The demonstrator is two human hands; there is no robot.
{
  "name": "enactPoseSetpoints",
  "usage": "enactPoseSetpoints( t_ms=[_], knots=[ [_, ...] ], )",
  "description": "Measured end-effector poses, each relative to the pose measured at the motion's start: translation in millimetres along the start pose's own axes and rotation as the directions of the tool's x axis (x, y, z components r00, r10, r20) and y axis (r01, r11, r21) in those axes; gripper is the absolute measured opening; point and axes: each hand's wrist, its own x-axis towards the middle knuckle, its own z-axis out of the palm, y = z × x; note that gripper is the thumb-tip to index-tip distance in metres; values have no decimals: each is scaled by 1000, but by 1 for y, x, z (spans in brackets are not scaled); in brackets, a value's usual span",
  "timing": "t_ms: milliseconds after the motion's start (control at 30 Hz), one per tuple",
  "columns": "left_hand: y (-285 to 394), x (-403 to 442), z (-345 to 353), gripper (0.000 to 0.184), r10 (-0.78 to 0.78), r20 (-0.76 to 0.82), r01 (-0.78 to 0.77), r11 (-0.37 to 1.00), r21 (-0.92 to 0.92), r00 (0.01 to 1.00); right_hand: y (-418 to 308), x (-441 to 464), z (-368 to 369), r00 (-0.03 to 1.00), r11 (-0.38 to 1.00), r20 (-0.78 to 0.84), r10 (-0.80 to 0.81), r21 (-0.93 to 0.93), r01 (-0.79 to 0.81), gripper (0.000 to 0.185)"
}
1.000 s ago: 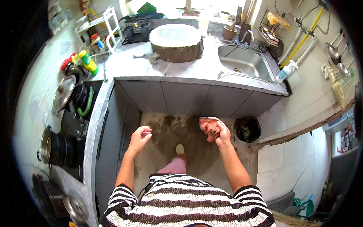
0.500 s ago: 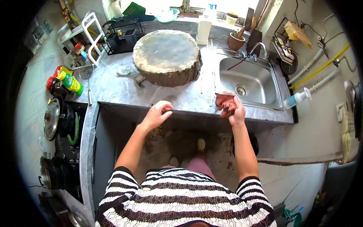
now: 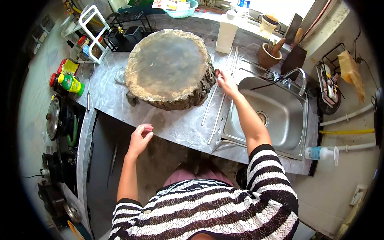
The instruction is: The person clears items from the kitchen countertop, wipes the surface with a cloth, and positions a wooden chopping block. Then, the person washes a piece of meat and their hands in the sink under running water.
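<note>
Right hand (image 3: 227, 83) just beside wood block (image 3: 170, 66), right side, fingers closed on reddish cloth (image 3: 217, 72), mostly hidden; left hand (image 3: 140, 139) empty near counter (image 3: 176, 127) front edge, fingers loosely curled, thumb apart

A thick, round tree-trunk chopping block (image 3: 170, 66) is standing on the grey marbled countertop (image 3: 178, 128), wearing rough dark bark around its side; its broad, flat top is showing a smoky grey centre inside a tan rim. A reddish cloth (image 3: 217, 72) is peeking out of the right hand (image 3: 227, 83) just beside the block's right edge, its remainder hiding from view.
</note>
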Motion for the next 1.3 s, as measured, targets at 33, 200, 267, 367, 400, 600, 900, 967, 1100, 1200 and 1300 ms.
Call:
enactPoseSetpoints(
  t_ms=[33,200,267,367,400,600,900,967,1100,1200,1300],
  knots=[
    [-1,0,3,17,-16,2,16,1000,5,1000,-5,-1,8,997,998,-77,-4,-57,-1,36],
    [1,5,16,18,-66,43,64,997,33,997,-35,-55,17,991,983,-68,-114,-155,102,31],
    [-4,12,21,18,-87,73,89,996,-26,994,-51,-87,20,978,967,53,-203,-148,208,27],
    [1,12,35,17,-81,90,83,996,-21,993,-67,-115,19,906,901,166,-388,-139,411,27],
    [3,11,37,16,-70,99,73,997,-28,993,-71,-116,13,868,876,220,-445,-92,473,27],
    [7,-3,25,19,-37,83,37,999,1,996,-54,-69,9,993,993,46,-106,-47,109,35],
    [-33,-37,5,22,-93,8,94,994,-56,996,-141,-183,55,916,923,143,-376,-24,383,38],
    [-38,-40,8,21,-98,25,100,992,-79,995,-145,-191,49,890,902,148,-432,84,424,37],
    [-25,-33,9,19,-64,47,67,996,-67,997,-151,-166,6,885,952,371,-282,222,210,30],
    [-8,-19,6,19,-7,48,9,999,-33,999,-139,-135,1,973,983,-188,-131,105,153,9],
    [6,-2,6,16,40,31,-40,999,-28,999,-143,-157,42,984,930,169,51,350,-108,25]
  ],
)
